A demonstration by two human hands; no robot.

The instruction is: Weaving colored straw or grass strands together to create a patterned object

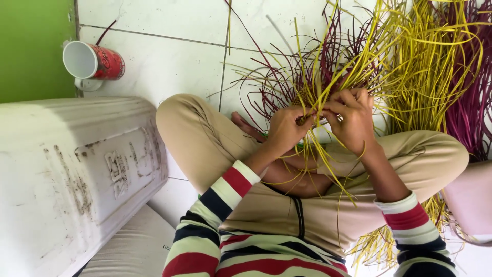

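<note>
I sit cross-legged on a white tiled floor in tan trousers and a striped sleeve top. My left hand [285, 128] and my right hand [352, 119] meet above my knees, both pinching yellow and dark red straw strands of a partly woven piece [313, 77]. Loose strands fan out upward and sideways from the piece. Some yellow strands hang down over my lap. The woven core itself is mostly hidden by my fingers.
A bundle of yellow strands [425, 61] and a bundle of purple-red strands [469, 87] lie at the right. A red-and-white mug [95, 61] lies on its side near a green wall [31, 46]. A scuffed white plastic box [66, 174] stands at the left.
</note>
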